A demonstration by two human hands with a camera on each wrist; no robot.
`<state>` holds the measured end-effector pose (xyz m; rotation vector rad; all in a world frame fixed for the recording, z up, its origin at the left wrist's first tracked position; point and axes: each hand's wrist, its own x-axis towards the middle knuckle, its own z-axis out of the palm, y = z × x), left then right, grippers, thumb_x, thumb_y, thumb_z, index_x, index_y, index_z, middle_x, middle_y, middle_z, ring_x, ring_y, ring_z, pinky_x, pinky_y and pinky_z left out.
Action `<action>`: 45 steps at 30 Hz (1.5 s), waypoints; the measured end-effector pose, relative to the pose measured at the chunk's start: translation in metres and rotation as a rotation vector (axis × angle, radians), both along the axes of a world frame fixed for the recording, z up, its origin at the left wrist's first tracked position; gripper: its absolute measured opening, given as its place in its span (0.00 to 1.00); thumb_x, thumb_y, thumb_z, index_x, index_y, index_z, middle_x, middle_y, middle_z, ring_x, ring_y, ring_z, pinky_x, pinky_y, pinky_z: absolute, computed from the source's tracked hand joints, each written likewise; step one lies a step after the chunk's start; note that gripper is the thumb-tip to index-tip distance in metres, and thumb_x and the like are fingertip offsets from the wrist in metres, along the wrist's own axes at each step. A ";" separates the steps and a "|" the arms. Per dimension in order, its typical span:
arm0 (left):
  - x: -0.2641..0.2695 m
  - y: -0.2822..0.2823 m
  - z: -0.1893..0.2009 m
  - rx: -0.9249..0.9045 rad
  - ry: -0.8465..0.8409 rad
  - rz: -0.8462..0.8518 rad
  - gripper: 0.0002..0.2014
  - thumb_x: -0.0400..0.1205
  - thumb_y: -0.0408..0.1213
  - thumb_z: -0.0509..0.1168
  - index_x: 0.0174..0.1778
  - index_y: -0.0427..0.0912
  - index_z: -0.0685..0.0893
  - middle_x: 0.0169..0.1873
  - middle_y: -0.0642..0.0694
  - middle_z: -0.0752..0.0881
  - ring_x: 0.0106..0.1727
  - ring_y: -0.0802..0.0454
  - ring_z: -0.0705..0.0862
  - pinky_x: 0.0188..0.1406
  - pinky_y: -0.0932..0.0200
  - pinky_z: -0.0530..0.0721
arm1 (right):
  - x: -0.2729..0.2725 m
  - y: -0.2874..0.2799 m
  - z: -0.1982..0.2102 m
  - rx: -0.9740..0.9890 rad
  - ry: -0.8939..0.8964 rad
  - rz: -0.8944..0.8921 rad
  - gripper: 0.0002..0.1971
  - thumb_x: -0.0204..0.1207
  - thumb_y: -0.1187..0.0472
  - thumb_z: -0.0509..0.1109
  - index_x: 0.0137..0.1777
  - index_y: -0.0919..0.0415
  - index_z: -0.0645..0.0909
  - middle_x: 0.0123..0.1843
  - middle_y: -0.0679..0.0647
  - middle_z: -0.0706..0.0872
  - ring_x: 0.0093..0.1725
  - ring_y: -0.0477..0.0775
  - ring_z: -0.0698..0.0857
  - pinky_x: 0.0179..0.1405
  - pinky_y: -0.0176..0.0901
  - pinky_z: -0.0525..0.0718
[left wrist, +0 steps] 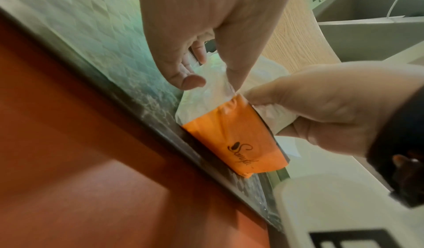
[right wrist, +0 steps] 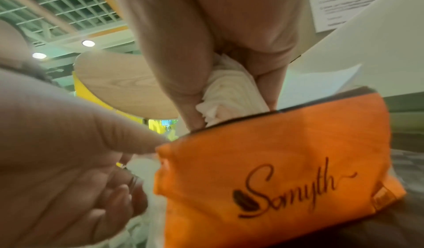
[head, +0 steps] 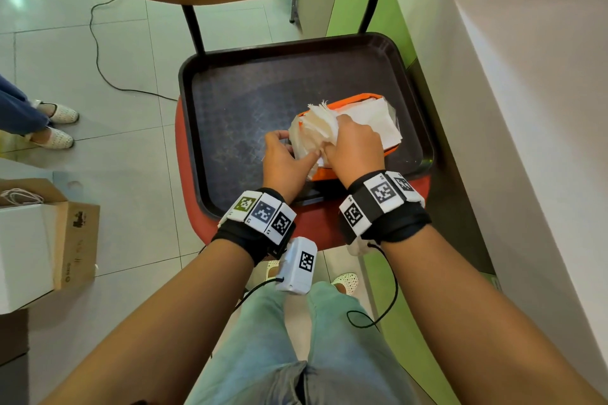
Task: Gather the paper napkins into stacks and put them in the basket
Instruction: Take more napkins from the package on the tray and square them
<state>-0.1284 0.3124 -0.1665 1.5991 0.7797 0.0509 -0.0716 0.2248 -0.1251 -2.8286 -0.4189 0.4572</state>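
Mostly hidden basket (head: 324, 173), R grip (head: 355, 148) round napkins (head: 320, 128)

The word "Somyth", in dark script beside a small dark mark, stood on the side of the orange basket (right wrist: 286, 143), just below the napkins (right wrist: 229, 88) in the right hand (right wrist: 206, 34) and beside the left hand (right wrist: 57, 152). The wall notice (right wrist: 339, 3) beyond the right hand was too blurred to read.

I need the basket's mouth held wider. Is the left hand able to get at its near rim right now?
Likely yes: the left hand, holding napkins at the left end of the basket, has its thumb by that rim, nothing between; the right hand grips napkins farther in.
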 end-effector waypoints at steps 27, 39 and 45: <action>0.006 0.001 -0.004 -0.014 0.080 0.010 0.21 0.73 0.27 0.70 0.53 0.45 0.66 0.44 0.46 0.80 0.46 0.47 0.83 0.35 0.64 0.79 | 0.009 -0.008 0.025 0.118 -0.008 -0.139 0.17 0.70 0.64 0.68 0.59 0.65 0.74 0.55 0.63 0.86 0.56 0.66 0.83 0.42 0.48 0.75; -0.008 -0.015 0.029 0.532 -0.144 -0.062 0.25 0.71 0.43 0.74 0.60 0.39 0.73 0.57 0.44 0.72 0.61 0.48 0.72 0.63 0.56 0.71 | -0.001 -0.037 0.067 0.288 -0.119 -0.201 0.16 0.69 0.60 0.66 0.57 0.61 0.76 0.51 0.60 0.87 0.52 0.65 0.85 0.47 0.56 0.85; -0.005 -0.037 0.085 -0.621 -0.215 -0.415 0.24 0.84 0.55 0.47 0.65 0.44 0.77 0.59 0.46 0.84 0.58 0.56 0.84 0.58 0.62 0.84 | -0.021 -0.050 0.091 0.387 -0.266 -0.129 0.20 0.71 0.57 0.69 0.64 0.57 0.76 0.55 0.55 0.86 0.54 0.57 0.84 0.46 0.50 0.83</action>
